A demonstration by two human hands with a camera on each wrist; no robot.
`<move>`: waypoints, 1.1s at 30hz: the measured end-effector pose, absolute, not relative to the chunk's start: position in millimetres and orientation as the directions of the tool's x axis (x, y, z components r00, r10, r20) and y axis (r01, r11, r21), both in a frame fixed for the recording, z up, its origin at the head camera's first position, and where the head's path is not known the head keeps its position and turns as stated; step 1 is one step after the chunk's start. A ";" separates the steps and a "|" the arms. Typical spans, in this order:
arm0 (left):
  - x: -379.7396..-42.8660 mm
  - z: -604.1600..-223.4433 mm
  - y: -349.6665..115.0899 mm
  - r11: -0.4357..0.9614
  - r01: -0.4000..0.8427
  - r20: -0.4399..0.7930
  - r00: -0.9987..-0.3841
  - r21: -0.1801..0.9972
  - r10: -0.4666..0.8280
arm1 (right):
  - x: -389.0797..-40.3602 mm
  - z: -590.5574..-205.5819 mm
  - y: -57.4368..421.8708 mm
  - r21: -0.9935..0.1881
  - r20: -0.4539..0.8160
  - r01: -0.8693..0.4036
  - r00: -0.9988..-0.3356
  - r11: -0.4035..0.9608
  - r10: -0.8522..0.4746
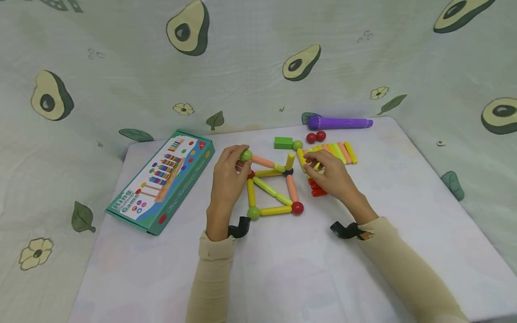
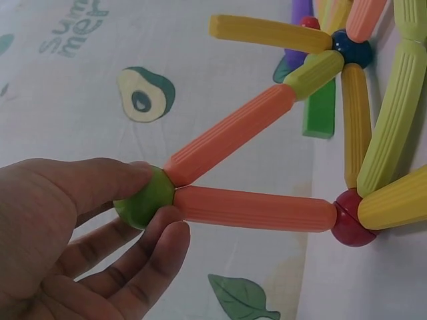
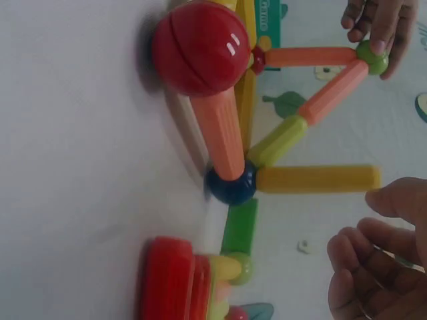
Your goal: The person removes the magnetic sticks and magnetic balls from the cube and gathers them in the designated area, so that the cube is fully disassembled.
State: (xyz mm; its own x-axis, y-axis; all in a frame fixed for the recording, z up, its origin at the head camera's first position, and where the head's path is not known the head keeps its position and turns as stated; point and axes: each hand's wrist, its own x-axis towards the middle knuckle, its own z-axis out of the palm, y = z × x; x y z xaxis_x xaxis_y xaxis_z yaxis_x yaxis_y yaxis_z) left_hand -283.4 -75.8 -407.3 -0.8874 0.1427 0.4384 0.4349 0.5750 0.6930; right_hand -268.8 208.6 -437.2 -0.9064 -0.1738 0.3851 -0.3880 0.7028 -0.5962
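Observation:
My left hand [image 1: 230, 175] pinches a green ball [image 2: 143, 200] between thumb and fingers. Two orange rods meet at that ball: one [image 2: 260, 208] rises from a red ball [image 2: 353, 219], the other [image 2: 233, 133] slants to a lime rod [image 2: 315, 75] on the dark blue ball [image 1: 288, 172]. Below them, a flat frame of rods and balls lies on the table, with a lime diagonal [image 1: 271, 190]. A yellow rod [image 3: 317, 179] stands up from the blue ball. My right hand [image 1: 329, 172] hovers beside it with loosely bent fingers and holds nothing; its thumb appears close to the rod's tip.
Spare rods [image 1: 343, 152] lie in a row behind my right hand, with red rods [image 1: 318, 192] under it. Two red balls [image 1: 316, 137], a green block [image 1: 283, 143], another green ball [image 1: 297, 145] and a purple stick [image 1: 339, 123] lie farther back. A game box [image 1: 161, 179] lies at left.

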 end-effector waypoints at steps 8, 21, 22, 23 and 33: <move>-282.6 -411.7 -73.0 0.563 0.433 0.424 -0.892 0.704 0.157 | -278.4 -442.4 185.2 -0.590 0.458 -0.468 -0.865 0.658 -0.205; -284.0 -409.3 -70.7 0.568 0.450 0.447 -0.881 0.689 0.156 | -278.9 -440.6 197.4 -0.645 0.356 -0.270 -0.934 0.715 -0.032; -284.2 -409.0 -70.6 0.568 0.449 0.446 -0.881 0.690 0.156 | -281.7 -442.6 201.6 -0.691 0.311 -0.208 -0.950 0.693 0.026; -284.5 -408.9 -70.7 0.567 0.449 0.445 -0.882 0.691 0.156 | -284.0 -444.5 205.6 -0.723 0.268 -0.144 -0.960 0.676 0.083; -286.6 -411.2 -69.4 0.559 0.475 0.465 -0.869 0.680 0.172 | -291.1 -460.0 204.2 -0.645 0.438 -0.179 -0.883 0.743 0.167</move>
State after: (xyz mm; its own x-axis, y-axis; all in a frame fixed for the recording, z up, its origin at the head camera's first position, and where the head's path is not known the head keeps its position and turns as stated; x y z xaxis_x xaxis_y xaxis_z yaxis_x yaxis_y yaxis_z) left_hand -286.6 -69.4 -411.2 -0.8685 0.1717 0.4650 0.4746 0.5585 0.6803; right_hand -291.1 204.2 -460.0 -0.8835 0.1672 0.4376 -0.1789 0.7430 -0.6450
